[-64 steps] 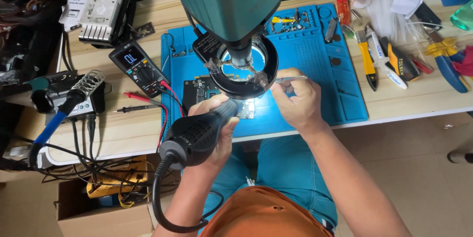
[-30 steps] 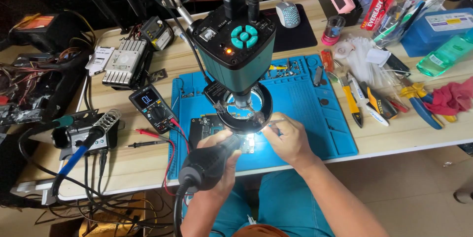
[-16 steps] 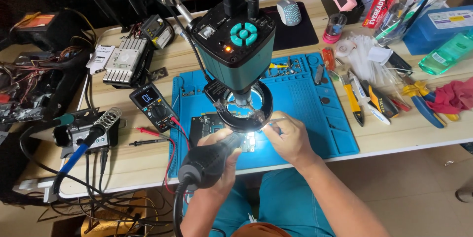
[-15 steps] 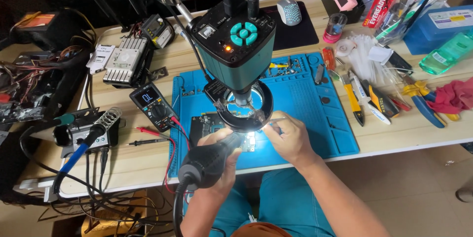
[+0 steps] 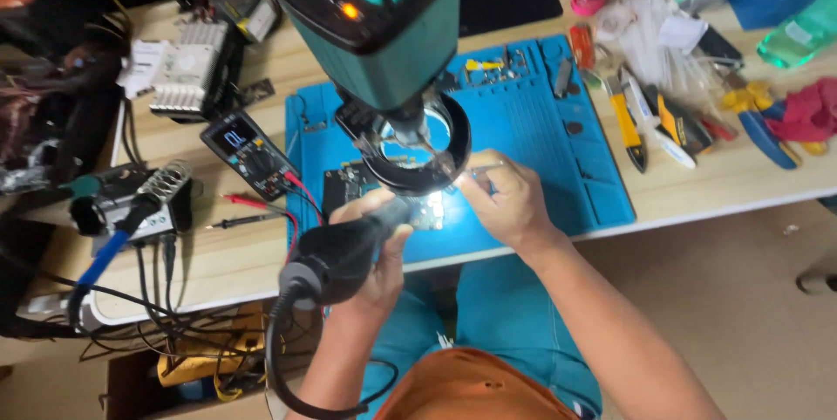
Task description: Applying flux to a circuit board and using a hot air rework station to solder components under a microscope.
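My left hand (image 5: 370, 250) wraps its fingers around the black hot-air handle (image 5: 340, 254), aimed at the circuit board (image 5: 375, 189) on the blue mat (image 5: 540, 150). My right hand (image 5: 506, 206) pinches tweezers (image 5: 484, 169) under the microscope (image 5: 384, 27), over the bench (image 5: 261, 254).

The mat (image 5: 558, 136) on the pale wooden table (image 5: 253, 250) is bright blue. The microscope (image 5: 375, 27) above it is teal, with turquoise knobs and a small orange light. The left hand (image 5: 370, 250) grips a black tool (image 5: 344, 250) with a black cable. The meter (image 5: 248, 154) is black, with red and black leads. A red cloth (image 5: 806, 110) lies beside yellow-handled cutters (image 5: 629, 123). The trousers (image 5: 488, 315) are teal, the shirt (image 5: 462, 389) orange.
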